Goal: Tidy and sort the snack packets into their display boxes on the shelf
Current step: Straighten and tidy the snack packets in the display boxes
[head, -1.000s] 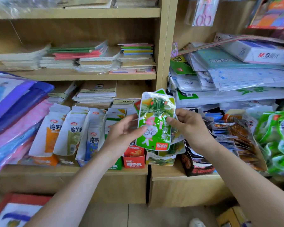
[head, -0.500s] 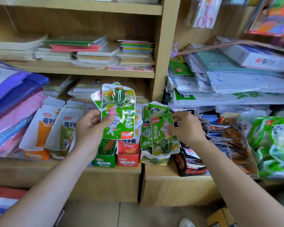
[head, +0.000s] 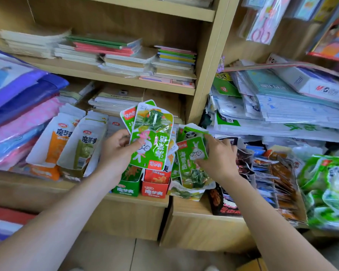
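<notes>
While both hands are occupied, I log the step as collecting matching packets ahead of boxing them. My left hand (head: 115,155) grasps a small fan of green packets (head: 152,133), thumb on the front face, fingers behind. The fan is held upright in the air, in front of the green display box (head: 127,187) and the red display box (head: 155,189). My right hand (head: 221,161) pinches a single green packet (head: 192,161) by its right edge, just beside the fan and apart from it. That packet stands among others of its kind at the left end of the right-hand shelf (head: 194,210). Whether a box holds them I cannot tell.

Next move, as I judge it: bring the single packet onto the fan, square the edges, then seat the lot in one box. This calls for a firm pinch and a straight descent, since the film looks slippery and limp.

Packet appearance: glossy green film, a white cartoon rabbit with glasses, a photo of leafy greens, a red brand mark. Surfaces are creased and reflective.

Outward: white pouches (head: 67,141) lean to the left, dark packets (head: 280,173) lie to the right, and notebooks (head: 125,61) are stacked above.
</notes>
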{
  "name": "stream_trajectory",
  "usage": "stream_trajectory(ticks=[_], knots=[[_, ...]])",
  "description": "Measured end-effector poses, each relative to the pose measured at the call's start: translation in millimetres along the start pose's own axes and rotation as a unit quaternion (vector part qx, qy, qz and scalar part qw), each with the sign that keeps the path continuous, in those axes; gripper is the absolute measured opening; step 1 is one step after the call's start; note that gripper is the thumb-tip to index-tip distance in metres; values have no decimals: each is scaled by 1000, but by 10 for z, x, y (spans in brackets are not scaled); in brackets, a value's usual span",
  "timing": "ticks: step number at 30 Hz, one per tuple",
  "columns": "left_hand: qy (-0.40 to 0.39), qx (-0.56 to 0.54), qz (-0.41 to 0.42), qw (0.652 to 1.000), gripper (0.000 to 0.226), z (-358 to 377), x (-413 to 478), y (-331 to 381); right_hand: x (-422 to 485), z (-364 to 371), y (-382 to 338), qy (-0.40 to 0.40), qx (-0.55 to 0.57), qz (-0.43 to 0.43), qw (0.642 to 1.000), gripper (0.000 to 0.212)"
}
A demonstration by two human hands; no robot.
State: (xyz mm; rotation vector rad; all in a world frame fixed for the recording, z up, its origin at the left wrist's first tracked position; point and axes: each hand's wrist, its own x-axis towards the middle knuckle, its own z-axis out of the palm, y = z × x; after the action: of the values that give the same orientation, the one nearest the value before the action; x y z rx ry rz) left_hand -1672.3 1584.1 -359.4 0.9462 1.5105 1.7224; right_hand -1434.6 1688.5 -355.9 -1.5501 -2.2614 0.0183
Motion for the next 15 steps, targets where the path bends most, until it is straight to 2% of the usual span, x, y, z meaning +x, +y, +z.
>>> stream_trajectory(ticks=[4,6,8,11,13,15], knots=[[-21,4,-8,1000,15,54,-21,-11,-42,22,32,-53,112,-5,992,56],[-35,5,-12,999,15,77,-33,-20,-40,-13,57,-61,136,-14,989,40],[-47,5,-17,999,14,103,-45,-26,-34,-74,105,-55,183,1,982,27],[-53,12,-24,998,12,140,-63,-36,-54,-243,220,-9,283,39,958,23],[-58,12,-25,998,12,166,-87,-25,-89,-380,314,25,407,72,910,23],[-59,2,-26,998,14,202,-109,-12,-125,-492,415,30,555,81,827,35]])
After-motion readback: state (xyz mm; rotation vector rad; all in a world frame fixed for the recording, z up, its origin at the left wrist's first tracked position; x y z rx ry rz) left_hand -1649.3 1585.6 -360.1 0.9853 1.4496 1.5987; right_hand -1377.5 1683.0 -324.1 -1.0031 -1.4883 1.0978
